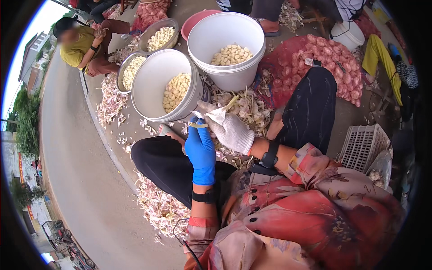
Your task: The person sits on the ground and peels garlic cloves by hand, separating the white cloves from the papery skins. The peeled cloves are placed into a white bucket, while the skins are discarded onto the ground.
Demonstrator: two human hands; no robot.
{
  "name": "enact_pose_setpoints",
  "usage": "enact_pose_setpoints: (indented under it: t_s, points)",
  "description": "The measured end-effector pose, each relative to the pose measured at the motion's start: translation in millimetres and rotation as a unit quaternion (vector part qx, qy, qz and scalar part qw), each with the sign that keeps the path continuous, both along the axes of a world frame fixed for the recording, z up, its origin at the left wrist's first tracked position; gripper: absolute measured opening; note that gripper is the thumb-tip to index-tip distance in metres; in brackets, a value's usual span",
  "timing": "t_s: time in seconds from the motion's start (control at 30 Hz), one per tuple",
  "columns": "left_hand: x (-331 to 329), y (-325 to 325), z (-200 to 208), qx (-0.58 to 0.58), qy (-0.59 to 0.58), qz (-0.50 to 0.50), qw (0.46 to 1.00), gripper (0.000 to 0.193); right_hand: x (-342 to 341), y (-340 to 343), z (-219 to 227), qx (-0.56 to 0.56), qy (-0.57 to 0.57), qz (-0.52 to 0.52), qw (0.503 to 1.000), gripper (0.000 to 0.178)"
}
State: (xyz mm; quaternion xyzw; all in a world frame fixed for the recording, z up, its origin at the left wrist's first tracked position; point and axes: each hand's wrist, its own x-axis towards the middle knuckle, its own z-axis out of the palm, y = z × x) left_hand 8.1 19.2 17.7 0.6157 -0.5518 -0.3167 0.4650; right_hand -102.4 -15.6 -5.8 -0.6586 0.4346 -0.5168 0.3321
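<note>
My left hand [200, 148], in a blue glove, is closed with its fingertips pinched together just in front of the white buckets. A thin yellowish strip [198, 125] lies across its fingers; I cannot tell whether it is a stalk or a tool. Against it, my right hand [228, 130], in a white knitted glove, is closed on garlic skin [217, 115], white and papery with a pale stalk [232, 103] sticking up. Whatever sits between the two sets of fingertips is mostly hidden. Peeled garlic cloves [177, 92] lie in the nearer white bucket [146, 90].
Behind stands a second white bucket [202, 36] holding peeled cloves, beside metal bowls [174, 41] of cloves. A red mesh sack [310, 67] of garlic bulbs lies right. Loose husks [162, 202] cover the ground. A white plastic basket [363, 146] and a seated person [83, 49] flank me.
</note>
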Motion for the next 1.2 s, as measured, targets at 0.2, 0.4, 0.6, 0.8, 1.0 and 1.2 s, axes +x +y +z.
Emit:
enact_pose_setpoints:
  t_s: [0.2, 0.4, 0.6, 0.8, 1.0, 1.2]
  points:
    - [-11, 1, -1, 0.001, -0.027, -0.017, 0.999, 0.038, -8, 16, 11, 0.249, -0.183, 0.027, 0.951, 0.025]
    - [-11, 0, -15, -0.075, 0.069, -0.018, 0.995, 0.033, 2, 12, 3, 0.364, -0.460, -0.057, 0.808, 0.018]
    - [7, 10, -10, 0.035, 0.202, -0.061, 0.977, 0.040, 7, 8, -13, 0.285, -0.359, -0.043, 0.888, 0.028]
    - [31, 8, -1, 0.054, 0.358, 0.016, 0.932, 0.035, -12, 9, 17, 0.249, -0.215, 0.008, 0.944, 0.030]
    - [39, 20, 29, 0.050, 0.303, 0.005, 0.952, 0.034, -27, 10, 15, 0.150, 0.091, 0.153, 0.973, 0.040]
    - [37, 27, 36, 0.057, 0.251, -0.027, 0.966, 0.038, -22, 7, 22, 0.067, 0.063, 0.154, 0.984, 0.026]
